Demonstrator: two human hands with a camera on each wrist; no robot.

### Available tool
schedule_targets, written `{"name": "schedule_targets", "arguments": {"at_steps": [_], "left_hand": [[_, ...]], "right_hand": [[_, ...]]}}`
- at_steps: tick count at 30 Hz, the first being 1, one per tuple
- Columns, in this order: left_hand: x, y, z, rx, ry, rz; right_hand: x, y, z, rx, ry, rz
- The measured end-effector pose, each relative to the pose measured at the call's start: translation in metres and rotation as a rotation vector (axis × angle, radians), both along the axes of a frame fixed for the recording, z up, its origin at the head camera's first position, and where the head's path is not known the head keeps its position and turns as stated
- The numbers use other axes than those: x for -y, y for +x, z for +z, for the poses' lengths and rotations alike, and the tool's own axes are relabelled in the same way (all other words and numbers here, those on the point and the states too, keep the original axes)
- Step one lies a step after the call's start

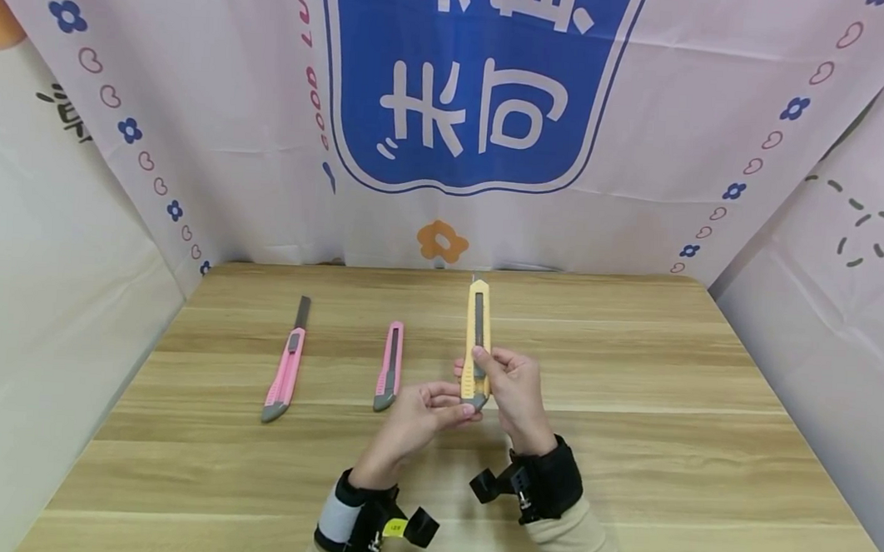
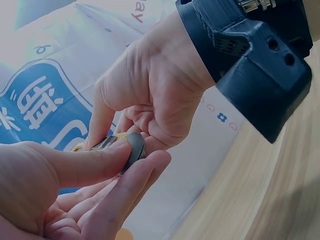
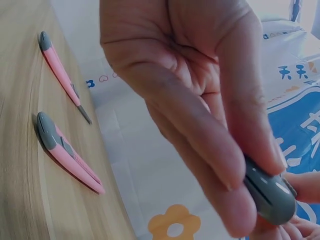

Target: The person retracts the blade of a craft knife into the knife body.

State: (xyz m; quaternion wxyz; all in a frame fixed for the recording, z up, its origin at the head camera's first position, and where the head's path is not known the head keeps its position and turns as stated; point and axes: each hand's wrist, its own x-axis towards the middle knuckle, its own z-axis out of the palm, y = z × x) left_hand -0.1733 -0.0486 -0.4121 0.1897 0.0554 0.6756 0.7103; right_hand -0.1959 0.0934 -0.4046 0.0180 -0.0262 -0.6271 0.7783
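Note:
A yellow utility knife point(image 1: 479, 320) with a grey end cap stands between both hands, top pointing away from me. A thin sliver of blade shows at its tip. My left hand point(image 1: 421, 421) pinches the cap between thumb and fingers; in the left wrist view the cap point(image 2: 135, 146) shows between them. Higher up the body, my right hand point(image 1: 518, 392) grips the knife, thumb on the front near the slider. The right wrist view shows the grey cap point(image 3: 272, 197) close up, while the yellow body is hidden there.
Two pink utility knives lie on the wooden table point(image 1: 665, 454) to the left. The far-left knife point(image 1: 287, 368) has its blade out; the nearer knife point(image 1: 389, 365) shows no blade beyond its tip. A printed cloth point(image 1: 266, 192) hangs behind the table.

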Motion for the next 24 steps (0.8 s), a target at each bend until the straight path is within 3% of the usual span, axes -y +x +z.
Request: {"name": "schedule_targets", "arguments": {"at_steps": [11,24], "left_hand": [[0.0001,-0.0007,0.0012,-0.001,0.024,0.042],[0.0009,-0.0006,0.0015,0.009,0.02,0.039]], "right_hand": [[-0.0015,0.0005,0.0053,0.066,-0.018,0.063],[0.0004,-0.0004,0.0005,0.051,0.02,0.015]]}}
